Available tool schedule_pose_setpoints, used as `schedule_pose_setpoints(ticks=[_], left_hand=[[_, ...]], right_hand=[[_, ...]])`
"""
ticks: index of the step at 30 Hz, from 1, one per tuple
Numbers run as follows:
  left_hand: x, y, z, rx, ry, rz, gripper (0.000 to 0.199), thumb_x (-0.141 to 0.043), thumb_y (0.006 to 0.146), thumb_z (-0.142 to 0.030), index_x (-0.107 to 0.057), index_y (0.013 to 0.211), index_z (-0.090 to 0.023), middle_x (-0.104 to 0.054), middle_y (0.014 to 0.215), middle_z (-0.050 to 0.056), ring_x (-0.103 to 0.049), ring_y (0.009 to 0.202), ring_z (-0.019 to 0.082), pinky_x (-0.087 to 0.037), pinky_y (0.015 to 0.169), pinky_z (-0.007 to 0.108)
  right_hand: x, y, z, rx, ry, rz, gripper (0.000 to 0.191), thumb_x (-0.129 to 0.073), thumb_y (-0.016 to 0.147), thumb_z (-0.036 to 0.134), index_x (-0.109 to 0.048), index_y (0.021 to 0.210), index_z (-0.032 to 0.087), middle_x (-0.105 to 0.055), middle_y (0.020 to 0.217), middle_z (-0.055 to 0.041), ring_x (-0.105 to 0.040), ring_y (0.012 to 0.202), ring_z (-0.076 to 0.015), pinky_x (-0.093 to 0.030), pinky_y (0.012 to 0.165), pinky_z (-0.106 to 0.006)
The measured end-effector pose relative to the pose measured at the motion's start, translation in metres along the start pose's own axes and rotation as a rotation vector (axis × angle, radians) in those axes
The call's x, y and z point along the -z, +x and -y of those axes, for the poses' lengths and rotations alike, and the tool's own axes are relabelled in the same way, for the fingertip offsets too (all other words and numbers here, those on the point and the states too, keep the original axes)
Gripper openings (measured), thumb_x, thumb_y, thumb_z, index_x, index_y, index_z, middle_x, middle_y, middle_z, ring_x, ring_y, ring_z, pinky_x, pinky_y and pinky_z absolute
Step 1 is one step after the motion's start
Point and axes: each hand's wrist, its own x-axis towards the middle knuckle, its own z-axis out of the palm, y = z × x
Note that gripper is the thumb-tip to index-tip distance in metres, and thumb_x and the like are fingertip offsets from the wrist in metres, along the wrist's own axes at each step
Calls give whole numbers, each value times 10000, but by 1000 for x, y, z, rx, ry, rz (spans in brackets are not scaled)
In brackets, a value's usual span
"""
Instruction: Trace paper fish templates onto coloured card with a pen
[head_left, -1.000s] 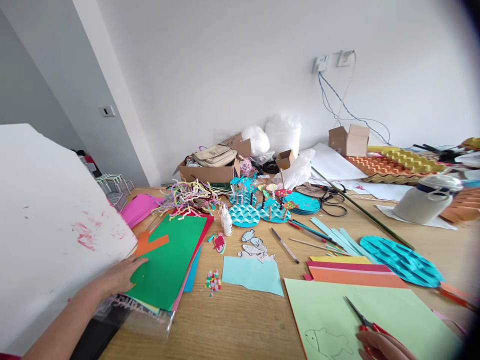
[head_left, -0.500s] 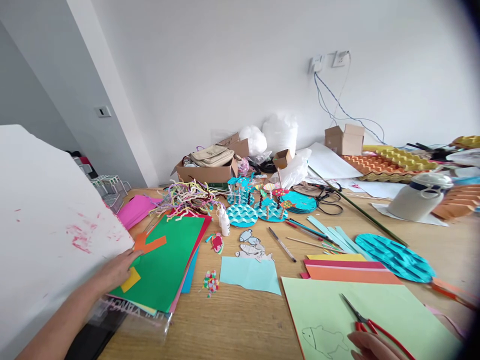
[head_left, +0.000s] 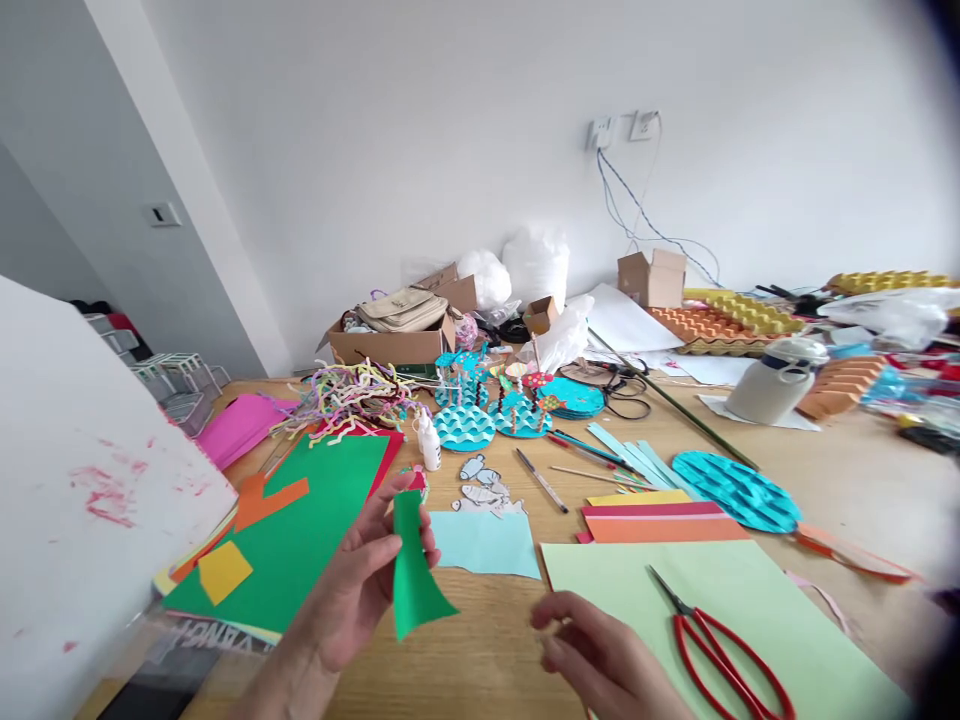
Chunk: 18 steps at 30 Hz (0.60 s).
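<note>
A curved strip of green paper (head_left: pixel 415 590) is pinched upright between the thumb and fingers of my left hand (head_left: pixel 352 580), above the middle of the table. My right hand (head_left: pixel 600 645) hovers to its right, fingers loosely bent and apart, with nothing in them. Beside that hand, red-handled scissors (head_left: pixel 720 650) rest on a light green sheet (head_left: pixel 615 570); the fish outline drawn on it is hidden now. Behind my hands lie a light blue paper (head_left: pixel 487 545) and cut-out paper fish (head_left: pixel 487 497). On the left, a stack of green sheets (head_left: pixel 322 500) carries orange (head_left: pixel 262 502) and yellow (head_left: pixel 225 572) scraps.
A white glue bottle (head_left: pixel 430 445) stands near blue wavy discs (head_left: pixel 463 428) and a heap of pipe cleaners (head_left: pixel 352 395). A pen (head_left: pixel 541 480), paper strips (head_left: pixel 667 520) and a blue textured oval (head_left: pixel 735 490) lie at right. A white board (head_left: pixel 75 480) rises at far left.
My left hand has come from the green stack to the middle, now holding the green strip. My right hand has moved left, away from the scissors, which stay on the sheet. The view has shifted right.
</note>
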Motion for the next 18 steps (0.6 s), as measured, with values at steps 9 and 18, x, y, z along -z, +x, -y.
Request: schedule_pose_setpoints(ticks=[9, 18], left_hand=[[-20, 11, 40, 44, -83, -25, 498, -687, 682, -283, -535, 1155, -321, -630, 1005, 26, -582, 977, 243, -467, 815, 340], [-5, 14, 37, 3, 155, -64, 403, -621, 753, -373, -554, 1136, -268, -632, 987, 43, -585, 876, 192, -455, 725, 271]], right_hand=[[-39, 37, 32, -117, 486, 122, 318, -581, 691, 448, -497, 818, 169, -566, 613, 22, -566, 504, -100, -302, 399, -167], [-39, 46, 19, -146, 453, 18, 109, -491, 663, 267, -419, 632, 191, -547, 506, 49, -447, 385, -56, -277, 386, -174]])
